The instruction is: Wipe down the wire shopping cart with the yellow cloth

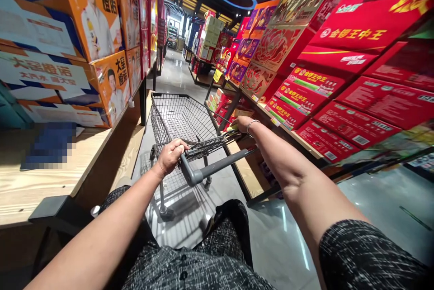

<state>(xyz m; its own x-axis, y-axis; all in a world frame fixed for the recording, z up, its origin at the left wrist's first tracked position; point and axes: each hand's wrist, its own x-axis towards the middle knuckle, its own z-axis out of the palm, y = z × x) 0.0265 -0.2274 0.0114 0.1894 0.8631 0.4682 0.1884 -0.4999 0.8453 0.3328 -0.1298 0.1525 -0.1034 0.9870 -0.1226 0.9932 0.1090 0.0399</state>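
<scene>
A wire shopping cart [176, 116] with an empty basket stands in the store aisle in front of me. My left hand [170, 155] is closed round the left end of its grey handle bar [217, 167]. My right hand [241, 124], with a bracelet at the wrist, reaches past the handle to the cart's right rear corner, fingers curled on the wire rim beside a small yellow-green item that I cannot make out.
Orange boxes [111, 82] are stacked on a wooden shelf [23, 186] to my left. Red gift boxes [352, 122] fill slanted shelves on the right. The shiny grey floor [176, 73] runs on ahead between further displays.
</scene>
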